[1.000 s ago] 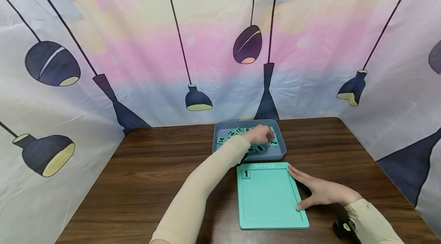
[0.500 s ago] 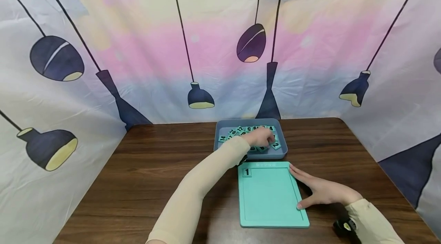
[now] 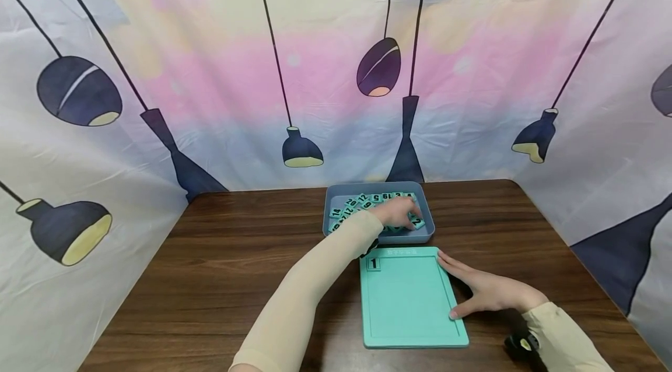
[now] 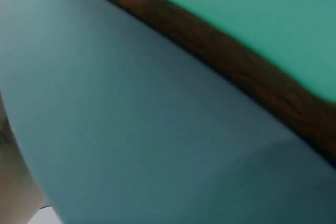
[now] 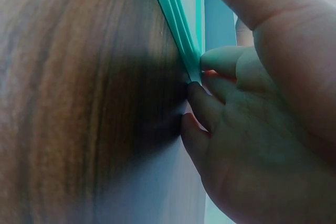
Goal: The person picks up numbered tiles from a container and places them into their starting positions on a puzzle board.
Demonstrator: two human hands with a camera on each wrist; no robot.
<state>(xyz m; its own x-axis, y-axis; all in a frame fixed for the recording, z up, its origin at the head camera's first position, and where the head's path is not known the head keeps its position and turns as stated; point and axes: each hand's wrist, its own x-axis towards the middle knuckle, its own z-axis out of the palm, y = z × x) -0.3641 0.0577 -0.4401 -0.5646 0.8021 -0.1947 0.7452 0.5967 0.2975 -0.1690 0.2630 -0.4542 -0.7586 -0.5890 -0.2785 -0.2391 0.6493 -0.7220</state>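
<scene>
In the head view my left hand (image 3: 397, 211) reaches into a blue-grey tray (image 3: 332, 194), thumb and fingers pointing down among green number tiles (image 3: 350, 203). A tile marked 2 (image 3: 418, 223) lies right at those fingertips; I cannot tell whether they pinch it. Below the tray lies a mint-green number puzzle board (image 3: 409, 302), with a tile marked 1 (image 3: 373, 264) in its upper left corner. My right hand (image 3: 488, 290) rests against the board's right edge, thumb and fingers spread. In the right wrist view, its fingertips (image 5: 197, 90) touch the board's edge (image 5: 178, 24).
The brown wooden table (image 3: 236, 255) holds the tray at its far edge, with the board just in front. Behind the table hangs a cloth (image 3: 341, 69) printed with lamps. The tray's wall (image 4: 131, 103) fills most of the left wrist view.
Over the last second, the tile marked 2 has turned and shifted slightly toward the board as my left fingers moved down beside it. My right hand has kept its place on the board.
</scene>
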